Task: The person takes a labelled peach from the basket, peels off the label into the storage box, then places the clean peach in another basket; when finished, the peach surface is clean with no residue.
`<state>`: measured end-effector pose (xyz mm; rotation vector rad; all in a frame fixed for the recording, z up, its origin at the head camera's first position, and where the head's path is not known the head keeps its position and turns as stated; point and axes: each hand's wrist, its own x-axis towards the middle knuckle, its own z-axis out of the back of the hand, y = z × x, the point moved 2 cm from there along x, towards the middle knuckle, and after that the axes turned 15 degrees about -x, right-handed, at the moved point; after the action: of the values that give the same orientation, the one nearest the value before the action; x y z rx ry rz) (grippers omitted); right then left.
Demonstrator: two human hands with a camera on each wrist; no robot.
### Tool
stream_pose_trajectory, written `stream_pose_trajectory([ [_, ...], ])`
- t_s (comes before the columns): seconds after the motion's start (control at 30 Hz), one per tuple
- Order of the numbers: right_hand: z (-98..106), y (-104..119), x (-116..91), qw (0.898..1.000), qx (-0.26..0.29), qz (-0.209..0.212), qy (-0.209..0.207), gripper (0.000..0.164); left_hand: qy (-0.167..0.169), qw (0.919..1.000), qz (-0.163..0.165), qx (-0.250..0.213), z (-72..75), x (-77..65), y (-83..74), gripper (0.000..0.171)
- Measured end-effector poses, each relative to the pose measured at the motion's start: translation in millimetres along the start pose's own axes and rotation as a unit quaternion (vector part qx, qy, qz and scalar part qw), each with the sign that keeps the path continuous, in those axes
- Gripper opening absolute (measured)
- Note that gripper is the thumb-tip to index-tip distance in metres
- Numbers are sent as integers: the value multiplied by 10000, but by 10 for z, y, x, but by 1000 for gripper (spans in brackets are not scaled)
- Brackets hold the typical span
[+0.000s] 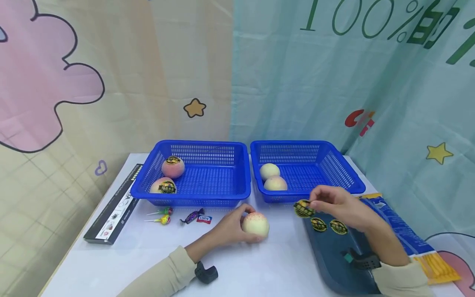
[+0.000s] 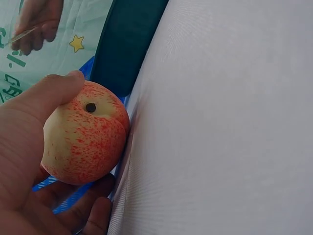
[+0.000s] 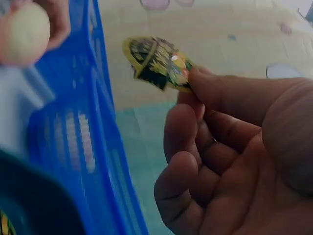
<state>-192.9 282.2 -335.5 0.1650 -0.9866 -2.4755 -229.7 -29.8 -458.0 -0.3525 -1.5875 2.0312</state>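
Left grip (image 1: 233,227) around peach (image 1: 257,225); sticker (image 1: 303,209) in right grip (image 1: 343,207)

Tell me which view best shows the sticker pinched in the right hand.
The right wrist view: the sticker appears largest there, its black-and-yellow print visible, the right hand covering only one end. The head view shows it smaller, print also visible; the left wrist view shows just a thin sliver, nearly edge-on.

Two lollipops (image 1: 165,219) and a purple-wrapped candy (image 1: 192,216) lie near a long black-and-white box (image 1: 116,207).
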Motion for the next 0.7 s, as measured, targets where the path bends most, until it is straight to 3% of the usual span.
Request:
stream_pose_trajectory([
  [0.13,189,-510,-300,9975,110,-498,493,12,27,10000,33,-5,4,11,2,65],
  [0.3,32,-917,-372,9887,162,-587,1367,11,13,9999,25,-105,24,28,13,65],
  [0.47,-220,-987,-276,9837,-380,-350,1723,3,110,9997,41,-213,6,32,53,65],
  [0.7,-337,-968,-198,9781,-1197,-474,1634,11,107,9999,30,-105,21,38,79,66],
])
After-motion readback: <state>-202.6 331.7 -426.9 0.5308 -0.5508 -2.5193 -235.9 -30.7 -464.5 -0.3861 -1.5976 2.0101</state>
